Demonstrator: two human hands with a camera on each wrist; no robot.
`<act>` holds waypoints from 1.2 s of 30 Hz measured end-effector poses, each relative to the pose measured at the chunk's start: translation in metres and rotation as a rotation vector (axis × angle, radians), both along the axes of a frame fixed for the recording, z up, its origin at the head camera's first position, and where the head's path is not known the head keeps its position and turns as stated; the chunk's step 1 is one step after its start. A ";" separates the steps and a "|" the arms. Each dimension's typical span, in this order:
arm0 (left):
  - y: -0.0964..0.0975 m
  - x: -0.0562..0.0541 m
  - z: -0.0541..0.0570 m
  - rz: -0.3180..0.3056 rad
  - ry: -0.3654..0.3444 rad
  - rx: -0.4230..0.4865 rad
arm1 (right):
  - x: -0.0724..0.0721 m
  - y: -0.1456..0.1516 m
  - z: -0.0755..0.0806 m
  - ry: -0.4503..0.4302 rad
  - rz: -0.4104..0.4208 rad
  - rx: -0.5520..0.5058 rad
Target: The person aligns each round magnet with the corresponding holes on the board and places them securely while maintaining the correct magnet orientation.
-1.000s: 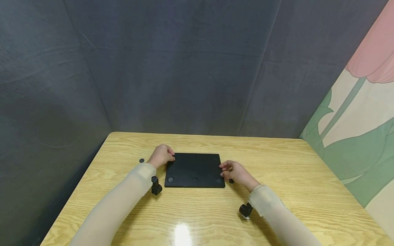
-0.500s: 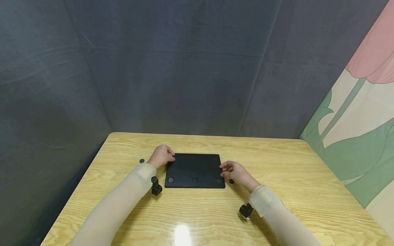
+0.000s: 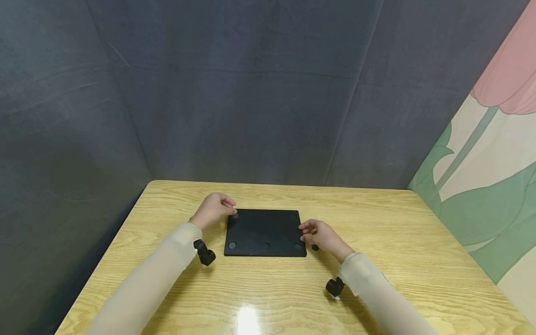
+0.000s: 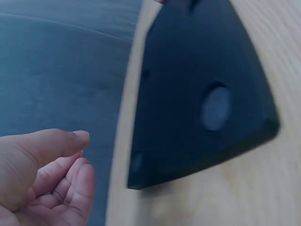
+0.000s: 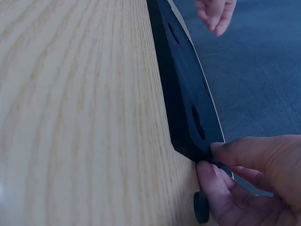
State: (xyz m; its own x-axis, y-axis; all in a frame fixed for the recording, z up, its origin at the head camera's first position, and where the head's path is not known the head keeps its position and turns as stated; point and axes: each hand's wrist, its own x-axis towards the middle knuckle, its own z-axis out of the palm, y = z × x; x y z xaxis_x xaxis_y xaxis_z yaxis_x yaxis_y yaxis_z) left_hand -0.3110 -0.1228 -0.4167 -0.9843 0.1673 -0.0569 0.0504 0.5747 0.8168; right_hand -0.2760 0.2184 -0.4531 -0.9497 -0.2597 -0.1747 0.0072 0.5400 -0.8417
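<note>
A flat black board (image 3: 264, 232) with shallow round recesses lies on the wooden table. My left hand (image 3: 215, 209) is just off its far left corner, fingers loosely bent. In the left wrist view that hand (image 4: 51, 179) shows a gap from the board (image 4: 188, 103), with nothing between thumb and fingers. On the right side, my right hand (image 3: 320, 236) pinches the board's edge, thumb on top and fingers against the side, as the right wrist view shows. A small black disc (image 5: 201, 207) lies on the table beside those fingers.
The light wooden table (image 3: 268, 288) ends at a dark grey curtain (image 3: 251, 93) behind and to the left. A wall with a painted pink tulip (image 3: 506, 88) stands at the right. Each sleeve carries a black wrist camera (image 3: 205, 253).
My left hand has lifted off the board's far left corner and shifted left, exposing the recess there and mostly covering the disc on that side. The right hand and the board stay put.
</note>
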 end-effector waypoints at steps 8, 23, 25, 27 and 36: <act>-0.026 0.008 0.025 0.007 0.002 0.068 | 0.000 0.000 0.001 -0.005 -0.001 -0.004; -0.087 0.018 0.029 0.034 -0.002 -0.028 | 0.003 0.001 0.001 -0.003 0.002 -0.003; -0.093 0.019 0.025 0.037 -0.006 -0.050 | 0.003 0.001 0.001 -0.001 0.001 -0.001; -0.099 0.018 0.020 0.044 -0.012 -0.063 | 0.003 0.000 0.001 -0.001 -0.003 -0.001; -0.113 0.013 -0.007 0.074 -0.129 -0.026 | 0.003 0.002 0.002 -0.005 -0.001 -0.005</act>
State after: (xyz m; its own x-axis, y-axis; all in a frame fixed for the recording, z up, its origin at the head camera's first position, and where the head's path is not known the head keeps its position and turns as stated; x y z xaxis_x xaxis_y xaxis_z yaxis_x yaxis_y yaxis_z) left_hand -0.2985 -0.2357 -0.4232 -0.9780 0.0912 -0.1874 -0.0976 0.5941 0.7985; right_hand -0.2732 0.2204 -0.4515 -0.9492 -0.2596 -0.1780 0.0119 0.5356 -0.8444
